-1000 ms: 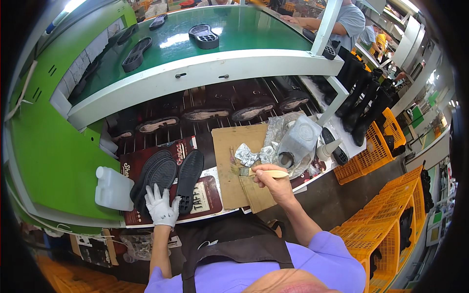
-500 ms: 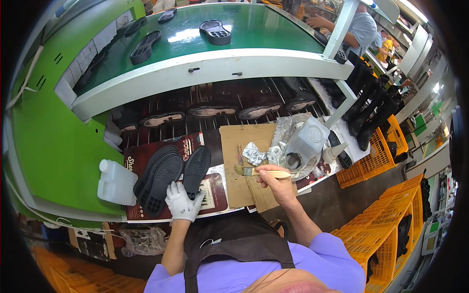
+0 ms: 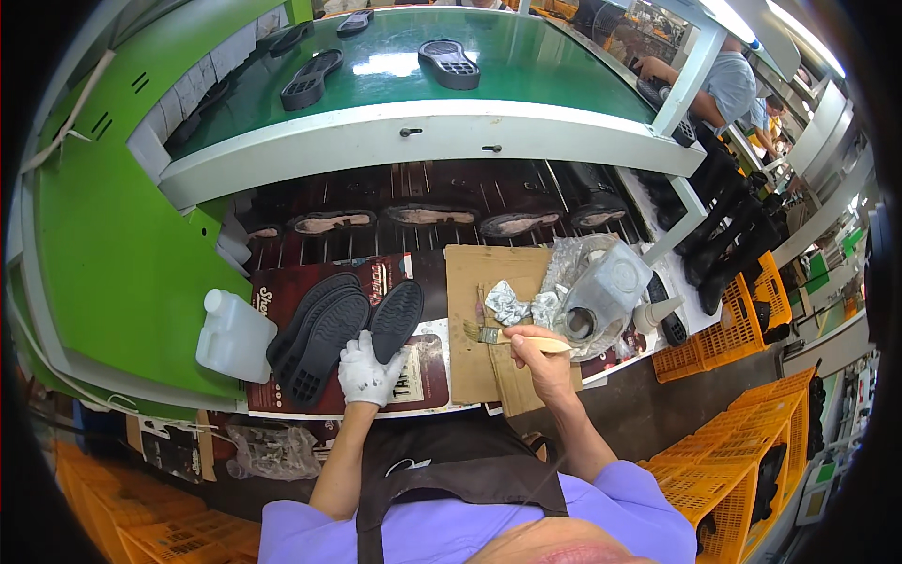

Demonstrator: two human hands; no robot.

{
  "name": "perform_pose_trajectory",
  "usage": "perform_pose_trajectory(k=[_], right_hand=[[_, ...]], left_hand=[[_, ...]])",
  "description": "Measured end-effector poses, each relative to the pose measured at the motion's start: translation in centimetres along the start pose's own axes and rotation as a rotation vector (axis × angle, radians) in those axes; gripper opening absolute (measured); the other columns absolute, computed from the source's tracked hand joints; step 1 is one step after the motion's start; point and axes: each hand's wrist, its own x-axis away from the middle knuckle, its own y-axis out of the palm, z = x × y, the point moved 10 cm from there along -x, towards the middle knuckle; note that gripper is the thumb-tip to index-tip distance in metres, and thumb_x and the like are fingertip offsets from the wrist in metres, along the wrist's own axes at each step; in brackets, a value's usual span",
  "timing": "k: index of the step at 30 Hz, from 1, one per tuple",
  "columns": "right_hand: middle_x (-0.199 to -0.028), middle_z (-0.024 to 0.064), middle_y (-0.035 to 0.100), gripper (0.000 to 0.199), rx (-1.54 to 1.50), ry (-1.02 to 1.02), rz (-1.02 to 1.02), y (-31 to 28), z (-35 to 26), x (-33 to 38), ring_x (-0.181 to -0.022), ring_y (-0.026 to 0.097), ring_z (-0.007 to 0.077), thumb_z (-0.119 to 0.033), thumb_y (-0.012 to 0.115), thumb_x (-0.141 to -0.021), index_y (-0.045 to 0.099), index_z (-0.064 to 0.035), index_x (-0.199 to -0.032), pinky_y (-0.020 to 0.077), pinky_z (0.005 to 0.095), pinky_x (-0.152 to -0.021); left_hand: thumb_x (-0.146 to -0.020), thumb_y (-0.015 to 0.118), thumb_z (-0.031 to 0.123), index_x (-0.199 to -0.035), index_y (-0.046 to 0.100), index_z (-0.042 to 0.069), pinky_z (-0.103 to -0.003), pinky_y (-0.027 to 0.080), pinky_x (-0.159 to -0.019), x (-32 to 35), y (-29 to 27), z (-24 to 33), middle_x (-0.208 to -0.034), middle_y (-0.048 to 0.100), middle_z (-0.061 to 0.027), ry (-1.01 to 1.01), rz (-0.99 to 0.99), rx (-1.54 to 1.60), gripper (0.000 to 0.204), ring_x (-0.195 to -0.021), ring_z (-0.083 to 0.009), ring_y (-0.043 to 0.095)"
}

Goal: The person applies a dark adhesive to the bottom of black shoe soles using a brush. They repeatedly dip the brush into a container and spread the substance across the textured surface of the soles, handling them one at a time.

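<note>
My left hand [image 3: 370, 372], in a white glove, has hold of the lower end of a black shoe sole [image 3: 398, 315]. Its fingers and thumb cover that end. Close to its left, more black soles [image 3: 324, 338] lie stacked, overlapping, on a dark red printed board. My bare right hand [image 3: 537, 359] is closed around the pale wooden handle of a paintbrush [image 3: 552, 344]. The bristles point left above a brown cardboard sheet [image 3: 465, 376]. Just beyond the brush lies crumpled foil [image 3: 505, 305]. A cut-open translucent plastic jug [image 3: 611, 282] rests on its side in clear wrap.
A white jug [image 3: 233, 336] stands at the left by a green machine [image 3: 103, 226]. Behind, black boots lie on a rack under a white beam [image 3: 432, 139]; soles rest on a green conveyor [image 3: 395, 80]. Yellow crates [image 3: 723, 442] line the right. Another person [image 3: 723, 89] works at far right.
My left hand has closed on the sole's lower end, and the sole now looks shorter and tilted. The right hand still holds the brush. The whole view has shifted slightly.
</note>
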Motion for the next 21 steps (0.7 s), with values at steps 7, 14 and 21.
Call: perform_pose_trajectory(k=[7,14,21], right_hand=[[-0.068,0.0012,0.057,0.020,-0.015,-0.005,-0.013,0.4,-0.7,0.5,-0.059,0.050,0.0060,-0.015,0.061,-0.084,0.065,0.0022,-0.094,0.0406,0.0195,-0.054],[-0.065,0.0030,0.056,0.020,-0.043,-0.033,0.025,0.1,-1.2,0.9,-0.057,0.049,0.0076,-0.014,0.062,-0.083,0.064,0.0035,-0.093,0.0394,0.0204,-0.052],[-0.069,0.0026,0.058,0.021,-0.073,-0.060,-0.009,-0.3,-1.8,1.2,-0.060,0.052,0.0068,-0.015,0.062,-0.084,0.064,0.0020,-0.095,0.0418,0.0199,-0.054]], left_hand=[[-0.070,0.065,0.051,-0.110,0.054,-0.003,-0.045,0.047,-0.073,0.1,0.1,-0.8,-0.090,0.056,-0.0217,-0.046,0.051,0.064,0.068,-0.082,-0.0360,0.056],[-0.064,0.067,0.057,-0.116,0.050,0.000,-0.044,0.047,-0.080,-1.0,1.0,-1.6,-0.100,0.057,-0.0228,-0.166,-0.202,0.014,0.079,-0.092,-0.0373,0.057],[-0.056,0.075,0.053,-0.117,0.046,0.000,-0.043,0.048,-0.081,-1.4,0.1,-0.7,-0.099,0.058,-0.0225,-0.149,-0.188,-0.028,0.086,-0.091,-0.0360,0.059]])
